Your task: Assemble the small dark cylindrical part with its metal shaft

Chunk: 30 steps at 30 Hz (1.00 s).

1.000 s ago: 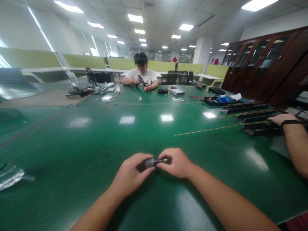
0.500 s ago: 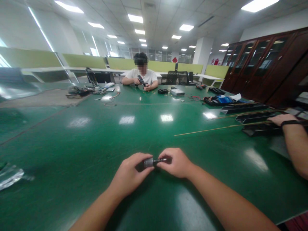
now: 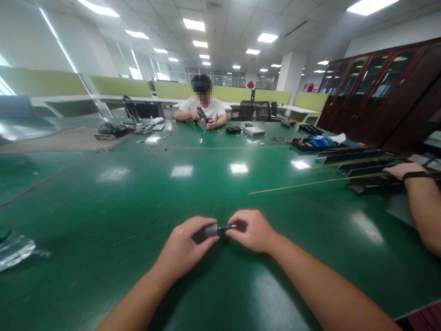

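Fingers bent, the left hand point(image 3: 181, 250) grips a grey cylinder point(image 3: 210, 230), the right hand point(image 3: 255, 232) its slim dark shaft point(image 3: 223, 228).

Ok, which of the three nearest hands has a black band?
The co-worker's hand, at the picture's right; the left hand and right hand wear none.

Now seeing piece point(image 3: 211, 230) near, between left hand point(image 3: 182, 247) and right hand point(image 3: 254, 231); channels point(image 3: 367, 185) right on table point(image 3: 155, 193), cabinet point(image 3: 367, 92) far behind.

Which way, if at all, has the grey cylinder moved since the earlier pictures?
Yes: the grey cylinder has shifted slightly toward the picture's left, judged against the far white box.
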{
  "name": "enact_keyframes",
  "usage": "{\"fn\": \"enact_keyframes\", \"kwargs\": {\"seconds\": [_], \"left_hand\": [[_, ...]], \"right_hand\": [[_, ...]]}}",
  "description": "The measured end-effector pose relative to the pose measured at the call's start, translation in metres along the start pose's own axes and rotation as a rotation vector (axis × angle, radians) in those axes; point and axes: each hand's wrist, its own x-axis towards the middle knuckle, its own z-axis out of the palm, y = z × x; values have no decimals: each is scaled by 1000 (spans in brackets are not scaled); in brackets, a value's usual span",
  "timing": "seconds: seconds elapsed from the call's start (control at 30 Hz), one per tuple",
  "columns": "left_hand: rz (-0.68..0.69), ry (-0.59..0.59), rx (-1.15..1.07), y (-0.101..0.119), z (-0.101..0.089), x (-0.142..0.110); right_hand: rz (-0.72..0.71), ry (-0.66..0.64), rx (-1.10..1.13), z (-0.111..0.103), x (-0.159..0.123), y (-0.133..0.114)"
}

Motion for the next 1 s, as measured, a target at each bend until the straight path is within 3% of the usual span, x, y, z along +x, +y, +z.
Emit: {"fn": "enact_keyframes", "kwargs": {"seconds": [0.57, 0.7, 0.87, 1.0], "left_hand": [[-6, 30, 62, -7, -9, 3], [-200, 161, -25, -16, -13, 7], [-496, 317, -381, -16, -18, 16], [-614, 304, -397, -6, -46, 8]], "right_hand": [[58, 34, -20, -3, 2, 4], [109, 84, -36, -4, 4, 7], [146, 73, -2, -2, 5, 11], [146, 54, 17, -2, 5, 12]]}}
